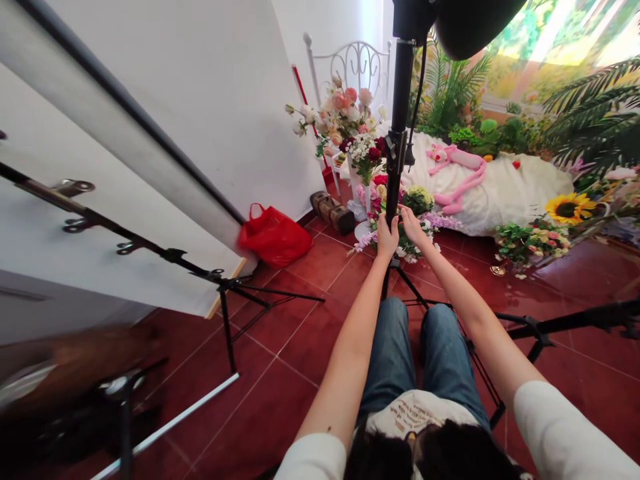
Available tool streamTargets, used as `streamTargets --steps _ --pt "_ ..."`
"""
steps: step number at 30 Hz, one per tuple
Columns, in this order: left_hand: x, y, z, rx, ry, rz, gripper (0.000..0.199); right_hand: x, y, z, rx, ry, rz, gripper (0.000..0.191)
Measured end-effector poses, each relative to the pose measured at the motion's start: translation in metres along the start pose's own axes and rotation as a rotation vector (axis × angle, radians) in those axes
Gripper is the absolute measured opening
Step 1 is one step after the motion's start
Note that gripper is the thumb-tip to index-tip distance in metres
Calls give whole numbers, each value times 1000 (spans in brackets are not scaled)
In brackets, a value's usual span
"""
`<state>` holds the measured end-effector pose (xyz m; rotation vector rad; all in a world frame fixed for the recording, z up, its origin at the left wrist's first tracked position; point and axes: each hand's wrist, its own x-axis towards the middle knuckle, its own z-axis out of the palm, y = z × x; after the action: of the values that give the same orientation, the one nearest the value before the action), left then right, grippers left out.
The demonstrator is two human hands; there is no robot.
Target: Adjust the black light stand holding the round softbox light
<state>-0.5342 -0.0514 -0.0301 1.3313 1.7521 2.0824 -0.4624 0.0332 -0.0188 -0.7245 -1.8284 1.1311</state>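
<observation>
A black light stand (395, 175) rises in front of me, with a dark lamp head (475, 23) at its top and a cable hanging beside the pole. My left hand (387, 236) is closed around the lower pole, above the spread legs. Just right of the pole is my right hand (412, 225), its fingers stretched towards it; whether the fingertips touch the pole is hard to see. Artificial flowers (420, 200) lie right behind both hands. My jeans-clad knees (394, 327) are close to the stand's base.
A red plastic bag (277, 237) sits by the wall, left of a brown rolled object (333, 212). Another tripod (230, 283) and a slanted backdrop roll (130, 100) occupy the left. A pink plush toy (457, 163) lies on white cloth (525, 193). A sunflower (569, 208) stands right.
</observation>
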Motion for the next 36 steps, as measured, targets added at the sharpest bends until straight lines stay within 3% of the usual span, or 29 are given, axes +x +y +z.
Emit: streamTargets --steps 6,12,17,23,26,31,36 --pt "-1 -2 0 1 -14 -12 51 6 10 3 128 49 166 70" --pt "-2 -1 0 3 -6 -4 49 21 1 6 59 133 61 41" --pt "-2 -3 0 22 7 7 48 20 0 10 14 131 194 27" --pt "-2 -3 0 19 -2 -2 46 -1 3 11 315 -36 283 32" --pt "-2 -3 1 12 11 -4 46 -8 3 15 482 -31 333 34" --pt "-2 -6 1 -5 0 3 45 -21 5 24 623 56 249 43" --pt "-4 -7 1 4 12 0 46 -27 12 28 519 77 137 54"
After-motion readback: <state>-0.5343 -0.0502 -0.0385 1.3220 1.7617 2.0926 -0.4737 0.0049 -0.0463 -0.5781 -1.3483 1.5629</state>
